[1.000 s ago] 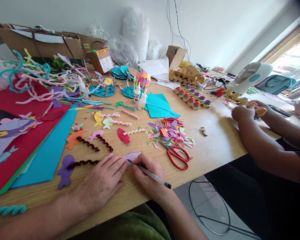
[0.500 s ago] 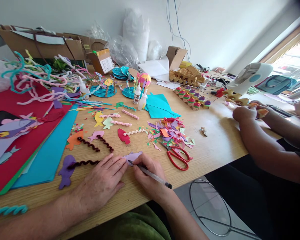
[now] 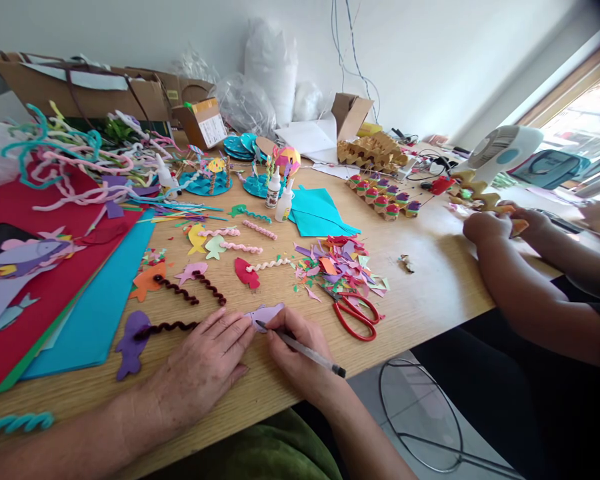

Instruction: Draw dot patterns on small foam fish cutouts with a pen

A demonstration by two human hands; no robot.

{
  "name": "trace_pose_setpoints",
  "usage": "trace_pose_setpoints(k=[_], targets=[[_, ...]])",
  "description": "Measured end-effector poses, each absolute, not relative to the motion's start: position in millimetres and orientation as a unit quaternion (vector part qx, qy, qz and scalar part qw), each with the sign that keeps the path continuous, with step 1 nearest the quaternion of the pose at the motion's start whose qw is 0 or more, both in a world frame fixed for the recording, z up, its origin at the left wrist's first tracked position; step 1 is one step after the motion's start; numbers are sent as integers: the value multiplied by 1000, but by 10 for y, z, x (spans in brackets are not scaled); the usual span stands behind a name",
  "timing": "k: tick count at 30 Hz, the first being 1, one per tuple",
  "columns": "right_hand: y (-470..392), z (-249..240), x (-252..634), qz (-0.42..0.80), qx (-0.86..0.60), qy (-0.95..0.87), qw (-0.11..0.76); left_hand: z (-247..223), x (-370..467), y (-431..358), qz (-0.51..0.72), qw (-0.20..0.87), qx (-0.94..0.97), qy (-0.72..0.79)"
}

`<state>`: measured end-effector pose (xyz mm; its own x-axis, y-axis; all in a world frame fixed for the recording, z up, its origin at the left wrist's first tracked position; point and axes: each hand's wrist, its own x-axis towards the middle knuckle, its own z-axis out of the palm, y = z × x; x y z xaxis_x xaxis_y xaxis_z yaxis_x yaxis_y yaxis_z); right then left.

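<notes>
The pale purple, fish-shaped paper cutout (image 3: 270, 312) is flanked on the wooden surface (image 3: 430, 287) by the left hand's (image 3: 207, 363) flat, released fingers and the right hand's (image 3: 303, 367), in which a clear-barrelled pen (image 3: 307, 352) is grasped. Light and probably easily creased, it is best pressed near its edge.

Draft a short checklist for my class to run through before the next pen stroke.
1. Pen gripped in the right hand: ok.
2. Lilac paper fish steadied by the left hand: ok, its fingers are at the fish's near end.
3. Red-handled scissors put down, out of both hands: ok.
4. Scissor blades fully shut: cannot tell, paper scraps crowd them.
5. Scraps cleared away: not ok, they lie heaped beyond the scissors.
</notes>
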<state>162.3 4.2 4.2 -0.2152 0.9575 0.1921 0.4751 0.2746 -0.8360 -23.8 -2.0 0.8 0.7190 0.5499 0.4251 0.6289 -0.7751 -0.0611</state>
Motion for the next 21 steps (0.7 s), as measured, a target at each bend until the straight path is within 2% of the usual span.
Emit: trace_pose_setpoints(k=[21], targets=[[74, 35, 1652, 298, -518, -713, 366, 22, -219, -9, -177, 103, -923, -326]])
